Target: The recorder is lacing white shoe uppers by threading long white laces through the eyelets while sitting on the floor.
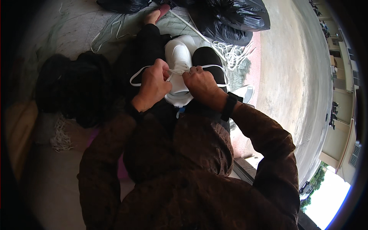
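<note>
A white sneaker [178, 53] lies between my legs, its toe pointing away from me and its heel opening toward me. White shoelace [180, 70] crosses at the top of its eyelets. My left hand [155, 82] is closed, pinching the lace on the shoe's left side. From the other side my right hand [203, 82] grips the lace with curled fingers close to the tongue. A loose lace loop hangs outward beyond each hand. Behind the first sneaker, part of another pale shoe shows.
Black plastic bags [234, 19] stand at the far side. A tangle of white laces [234, 53] lies at the right, with a pale shoe [243, 93] nearer me. On the left are a dark bundle [74, 86] and more white laces [60, 134].
</note>
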